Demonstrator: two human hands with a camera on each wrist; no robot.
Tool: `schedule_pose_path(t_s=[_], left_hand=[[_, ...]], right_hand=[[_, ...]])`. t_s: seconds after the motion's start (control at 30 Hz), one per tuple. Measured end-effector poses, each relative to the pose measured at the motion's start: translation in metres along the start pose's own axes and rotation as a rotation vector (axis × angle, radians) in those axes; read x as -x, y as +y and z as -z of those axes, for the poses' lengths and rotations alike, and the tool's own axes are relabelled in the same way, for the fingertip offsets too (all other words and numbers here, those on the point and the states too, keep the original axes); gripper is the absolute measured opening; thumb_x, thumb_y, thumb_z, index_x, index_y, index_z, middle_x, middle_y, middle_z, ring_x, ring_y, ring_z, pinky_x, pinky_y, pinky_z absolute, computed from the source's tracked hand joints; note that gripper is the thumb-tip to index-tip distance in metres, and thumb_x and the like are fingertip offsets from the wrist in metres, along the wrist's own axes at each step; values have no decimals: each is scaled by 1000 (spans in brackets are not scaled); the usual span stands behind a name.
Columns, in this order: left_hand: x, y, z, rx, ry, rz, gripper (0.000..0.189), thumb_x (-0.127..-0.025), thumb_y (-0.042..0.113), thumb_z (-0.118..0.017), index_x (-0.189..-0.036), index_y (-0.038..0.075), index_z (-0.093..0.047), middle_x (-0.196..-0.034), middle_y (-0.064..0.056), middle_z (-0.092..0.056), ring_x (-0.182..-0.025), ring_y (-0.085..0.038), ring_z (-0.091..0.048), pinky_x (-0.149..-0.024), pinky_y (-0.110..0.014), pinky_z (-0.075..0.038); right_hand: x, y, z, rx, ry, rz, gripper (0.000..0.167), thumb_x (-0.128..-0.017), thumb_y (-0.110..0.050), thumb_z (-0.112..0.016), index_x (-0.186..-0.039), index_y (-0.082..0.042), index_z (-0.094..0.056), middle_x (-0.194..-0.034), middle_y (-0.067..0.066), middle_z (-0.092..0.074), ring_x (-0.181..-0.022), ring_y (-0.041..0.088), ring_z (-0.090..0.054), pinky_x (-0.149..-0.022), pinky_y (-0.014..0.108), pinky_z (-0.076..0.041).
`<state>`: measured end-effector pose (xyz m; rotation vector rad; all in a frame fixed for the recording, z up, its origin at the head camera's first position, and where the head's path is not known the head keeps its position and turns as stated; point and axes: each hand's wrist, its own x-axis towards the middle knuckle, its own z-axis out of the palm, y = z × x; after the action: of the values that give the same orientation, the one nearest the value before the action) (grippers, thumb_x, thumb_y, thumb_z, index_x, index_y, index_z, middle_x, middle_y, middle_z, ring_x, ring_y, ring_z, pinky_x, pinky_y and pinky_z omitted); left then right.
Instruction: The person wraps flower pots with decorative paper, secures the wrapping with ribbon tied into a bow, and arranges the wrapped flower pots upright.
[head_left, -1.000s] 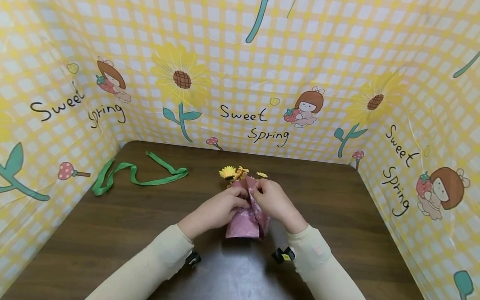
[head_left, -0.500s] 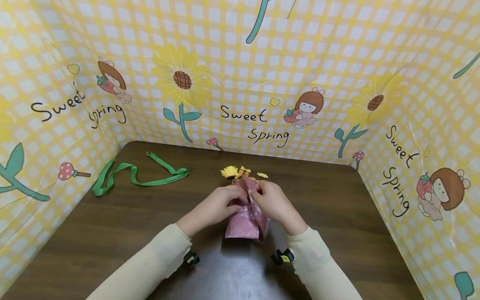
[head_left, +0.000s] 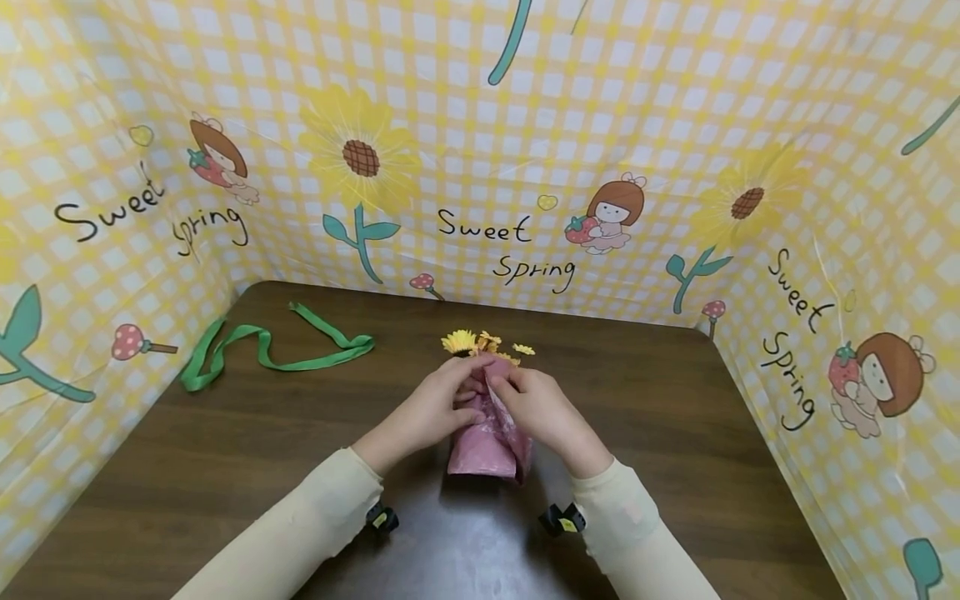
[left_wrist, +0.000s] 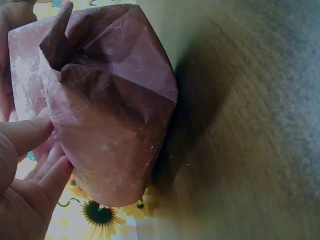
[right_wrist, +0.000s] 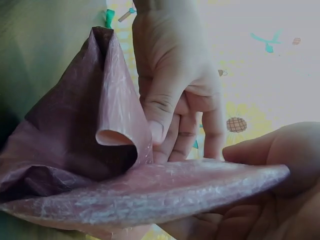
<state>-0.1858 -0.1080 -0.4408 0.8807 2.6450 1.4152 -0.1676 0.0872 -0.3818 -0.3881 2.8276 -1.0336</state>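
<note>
From afar I judge wrapping partly done; paper (head_left: 482, 452) lies partly round the flowers (head_left: 459, 342), right hand (head_left: 542, 404) pinching its edge, left hand (head_left: 426, 408) touching it loosely; ribbon (head_left: 315, 365) lies unused.

Flowers half hidden, hands cropped.
The pink paper (head_left: 482, 454) hides the lower parts of the yellow flowers (head_left: 459, 342). In the head view, the left hand (head_left: 427, 408) and right hand (head_left: 540, 412) cover its upper sides, and the sleeves (head_left: 300, 517) run off the bottom. The left wrist view crops both hands; the right wrist view blurs the paper's near edge.
</note>
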Motion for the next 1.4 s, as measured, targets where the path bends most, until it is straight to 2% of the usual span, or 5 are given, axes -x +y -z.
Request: schedule_pose_path(t_s=[0.27, 0.63, 0.8, 1.2, 1.4], left_hand=[[1, 0, -3, -6, 65, 37, 66, -80, 3, -86, -141, 9, -60, -129, -12, -50, -120, -24, -61, -93, -27, -56], [0, 2, 1, -288, 53, 17, 32, -82, 27, -88, -107, 10, -78, -150, -11, -43, -135, -30, -49, -106, -43, -49], [-3, 3, 6, -425, 27, -119, 31, -82, 29, -88, -104, 8, -80, -154, -11, -46, -143, -30, -43, -115, -45, -41], [-7, 2, 11, -520, -113, -146, 32, -90, 38, -79, -112, 14, -79, -118, 1, -71, -110, -16, -67, -94, -34, -56], [-9, 8, 12, -614, -115, -276, 24, -91, 38, -78, -102, 17, -82, -104, 4, -70, -94, -11, -66, -85, -31, -57]], right_hand=[[14, 6, -3, -114, -67, -22, 52, -109, -47, -41, -132, -9, -68, -129, 10, -69, -124, 27, -62, -104, 49, -49], [22, 12, -6, -63, -93, 73, 29, -102, -44, -60, -105, -16, -71, -89, -1, -65, -80, 15, -58, -70, 32, -49], [23, 15, -8, -6, -70, 120, 30, -97, -44, -69, -106, -15, -70, -83, -2, -61, -76, 15, -55, -67, 32, -46], [32, 22, -11, 35, -47, 181, 44, -86, -23, -82, -125, -8, -68, -117, 8, -70, -100, 20, -64, -87, 40, -53], [37, 33, -13, 8, 38, 149, 32, -81, -17, -86, -108, -13, -71, -101, -2, -68, -84, 12, -59, -74, 30, -51]])
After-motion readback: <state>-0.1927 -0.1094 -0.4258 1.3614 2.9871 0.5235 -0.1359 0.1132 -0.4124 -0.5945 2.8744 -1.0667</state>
